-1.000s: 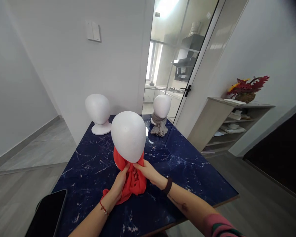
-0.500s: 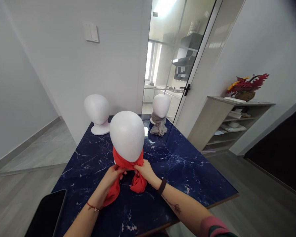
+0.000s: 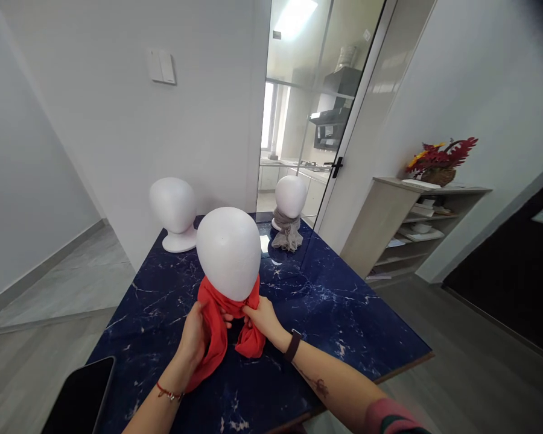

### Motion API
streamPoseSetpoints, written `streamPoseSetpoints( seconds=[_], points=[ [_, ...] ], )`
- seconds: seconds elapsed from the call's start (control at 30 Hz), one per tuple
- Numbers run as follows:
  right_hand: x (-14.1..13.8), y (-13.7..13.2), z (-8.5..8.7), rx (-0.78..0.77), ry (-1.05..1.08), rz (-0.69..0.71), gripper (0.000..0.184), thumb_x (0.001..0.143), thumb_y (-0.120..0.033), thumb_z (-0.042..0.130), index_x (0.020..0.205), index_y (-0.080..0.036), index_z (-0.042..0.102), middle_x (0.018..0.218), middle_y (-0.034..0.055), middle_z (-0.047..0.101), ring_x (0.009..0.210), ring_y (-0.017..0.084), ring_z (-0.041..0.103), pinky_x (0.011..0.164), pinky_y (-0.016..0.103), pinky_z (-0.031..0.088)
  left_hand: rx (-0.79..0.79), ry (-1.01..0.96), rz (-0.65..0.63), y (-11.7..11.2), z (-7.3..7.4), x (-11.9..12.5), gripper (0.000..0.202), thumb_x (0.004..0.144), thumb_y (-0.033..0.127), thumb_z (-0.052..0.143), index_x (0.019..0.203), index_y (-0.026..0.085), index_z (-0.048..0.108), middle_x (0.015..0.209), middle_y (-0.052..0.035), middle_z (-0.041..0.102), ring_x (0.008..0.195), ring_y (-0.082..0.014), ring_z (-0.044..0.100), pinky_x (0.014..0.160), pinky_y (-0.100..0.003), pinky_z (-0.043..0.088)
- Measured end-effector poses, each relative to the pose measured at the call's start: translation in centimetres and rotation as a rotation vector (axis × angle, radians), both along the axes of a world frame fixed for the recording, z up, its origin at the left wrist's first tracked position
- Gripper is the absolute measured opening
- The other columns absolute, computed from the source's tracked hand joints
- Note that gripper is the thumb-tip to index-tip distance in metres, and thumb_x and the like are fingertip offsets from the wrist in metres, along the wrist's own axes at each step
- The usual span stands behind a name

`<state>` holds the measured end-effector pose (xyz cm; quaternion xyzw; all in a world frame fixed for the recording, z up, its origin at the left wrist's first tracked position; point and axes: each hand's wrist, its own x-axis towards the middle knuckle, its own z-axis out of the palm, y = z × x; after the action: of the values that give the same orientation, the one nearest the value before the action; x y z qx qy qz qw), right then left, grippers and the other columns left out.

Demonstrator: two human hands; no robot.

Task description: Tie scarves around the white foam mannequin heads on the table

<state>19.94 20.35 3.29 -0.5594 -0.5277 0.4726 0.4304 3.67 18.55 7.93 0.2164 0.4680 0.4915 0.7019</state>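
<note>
A glass door point(image 3: 294, 129) stands at the far side, just beyond a dark blue marbled table point(image 3: 317, 337), with an open shelf unit point(image 3: 361, 232) to the right. On the table, the nearest white foam head point(image 3: 228, 253) stands in the middle; a second foam head point(image 3: 172, 205) is far left, and a third point(image 3: 291, 196), wearing a grey scarf point(image 3: 288, 232), is far right. The red scarf point(image 3: 216, 337) passes below the near head, its two lengths hanging toward the near side. The left hand point(image 3: 192, 334) is closed around the longer left length, fingertips showing past its right edge. The right hand point(image 3: 263, 316) pinches the scarf just under the head, above the short right length. A phone point(image 3: 79, 398), screen dark, lies near left. The wall switch point(image 3: 161, 67) is far left; small stickers point(image 3: 277, 35) on the glass are too small to read.
</note>
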Motion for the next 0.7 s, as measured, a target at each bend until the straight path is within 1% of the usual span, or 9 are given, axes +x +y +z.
streamPoseSetpoints(
  seconds=[0.13,0.2,0.23,0.3,0.4,0.47,0.53,0.63,0.7],
  points=[
    [0.0,0.0,-0.1,0.040,-0.074,-0.001,0.009,0.071,-0.016,0.050,0.062,-0.017,0.052,0.050,-0.0017,0.057,0.041,0.012,0.053,0.044,0.021,0.041,-0.083,-0.007,-0.308,-0.1,-0.5,0.1,0.025,0.072,0.027,0.045,0.072,0.013,0.065,0.069,-0.0097,0.069,0.071,-0.0222,0.065,0.062,-0.029,0.049],
    [-0.1,-0.2,0.0,0.080,-0.127,-0.010,0.006,0.073,-0.018,0.052,0.069,-0.017,0.056,0.058,0.0000,0.061,0.049,0.014,0.057,0.050,0.023,0.043,-0.060,-0.008,-0.384,-0.2,-0.6,0.1,0.022,0.069,0.026,0.047,0.072,0.014,0.065,0.075,-0.0090,0.070,0.076,-0.0215,0.065,0.067,-0.028,0.048],
    [-0.1,-0.4,0.1,0.113,-0.153,-0.016,0.005,0.075,-0.019,0.053,0.074,-0.018,0.058,0.065,0.0015,0.064,0.056,0.015,0.060,0.054,0.024,0.044,-0.026,0.001,-0.387,-0.3,-0.6,0.1,0.021,0.068,0.026,0.049,0.072,0.014,0.066,0.078,-0.0084,0.070,0.078,-0.0210,0.064,0.069,-0.028,0.048],
    [-0.2,-1.1,0.4,0.193,-0.211,-0.023,0.011,0.077,-0.021,0.055,0.087,-0.019,0.060,0.081,0.0047,0.068,0.073,0.019,0.064,0.064,0.026,0.046,0.032,0.030,-0.360,-0.5,-0.6,0.2,0.018,0.067,0.024,0.050,0.071,0.015,0.065,0.079,-0.0071,0.070,0.078,-0.0197,0.063,0.070,-0.027,0.047],
    [-0.3,-2.3,1.0,0.268,-0.333,-0.013,0.023,0.083,-0.024,0.053,0.105,-0.019,0.057,0.097,0.0090,0.067,0.090,0.023,0.063,0.073,0.029,0.046,0.040,0.073,-0.297,-0.7,-0.6,0.5,0.014,0.066,0.022,0.051,0.066,0.015,0.064,0.074,-0.0049,0.068,0.070,-0.0169,0.060,0.067,-0.026,0.046],
    [-0.2,-3.2,1.5,0.260,-0.441,-0.011,0.029,0.086,-0.028,0.051,0.112,-0.017,0.052,0.097,0.0121,0.067,0.089,0.024,0.064,0.073,0.030,0.045,0.030,0.059,-0.266,-0.8,-0.7,0.6,0.011,0.064,0.019,0.051,0.063,0.015,0.062,0.069,-0.0031,0.066,0.065,-0.0146,0.057,0.064,-0.024,0.046],
    [0.0,-3.8,2.1,0.236,-0.536,-0.019,0.033,0.089,-0.033,0.049,0.115,-0.013,0.049,0.092,0.0142,0.067,0.085,0.025,0.065,0.071,0.030,0.044,0.017,-0.010,-0.261,-0.7,-0.7,0.6,0.007,0.061,0.014,0.051,0.058,0.016,0.057,0.061,-0.0004,0.061,0.057,-0.0123,0.053,0.059,-0.023,0.045],
    [0.1,-4.3,2.8,0.243,-0.619,-0.010,0.032,0.093,-0.039,0.041,0.109,-0.013,0.050,0.088,0.0151,0.066,0.080,0.025,0.065,0.066,0.030,0.041,-0.028,-0.122,-0.287,-0.7,-0.9,0.6,0.011,0.056,0.007,0.049,0.051,0.017,0.050,0.051,0.0024,0.051,0.047,-0.0102,0.046,0.050,-0.023,0.043],
    [0.1,-4.4,2.9,0.274,-0.642,0.000,0.031,0.096,-0.039,0.034,0.102,-0.014,0.051,0.086,0.0145,0.066,0.078,0.024,0.065,0.065,0.029,0.040,-0.044,-0.133,-0.278,-0.6,-0.9,0.7,0.015,0.057,0.004,0.049,0.049,0.016,0.049,0.049,0.0025,0.048,0.044,-0.0094,0.045,0.048,-0.023,0.043]
  ],
)
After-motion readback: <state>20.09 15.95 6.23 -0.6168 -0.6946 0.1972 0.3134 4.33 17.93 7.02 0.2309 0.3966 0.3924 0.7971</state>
